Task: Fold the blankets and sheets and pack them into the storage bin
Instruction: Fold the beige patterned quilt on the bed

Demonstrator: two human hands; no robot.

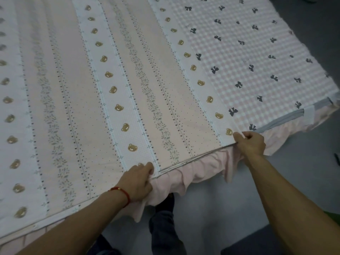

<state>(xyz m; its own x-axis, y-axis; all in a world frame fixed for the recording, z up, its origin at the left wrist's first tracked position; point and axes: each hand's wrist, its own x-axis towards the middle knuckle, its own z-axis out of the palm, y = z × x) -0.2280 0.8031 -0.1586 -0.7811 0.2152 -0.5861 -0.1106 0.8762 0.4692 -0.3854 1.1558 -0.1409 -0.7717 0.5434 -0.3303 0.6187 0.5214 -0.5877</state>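
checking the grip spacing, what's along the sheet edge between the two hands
In the head view, only the bear-striped sheet hem runs between the left hand and right hand, with the pink ruffle hanging below it.

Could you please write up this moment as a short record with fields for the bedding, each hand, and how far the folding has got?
top layer: bear-print sheet, spread flat
under layer: checked bow-print blanket, uncovered at right
skirt: pink ruffle hanging off near edge
left hand: pinching the sheet's near edge; red bracelet on wrist
right hand: gripping the sheet's near corner
floor: grey
storage bin: not in view
progress: no fold made yet
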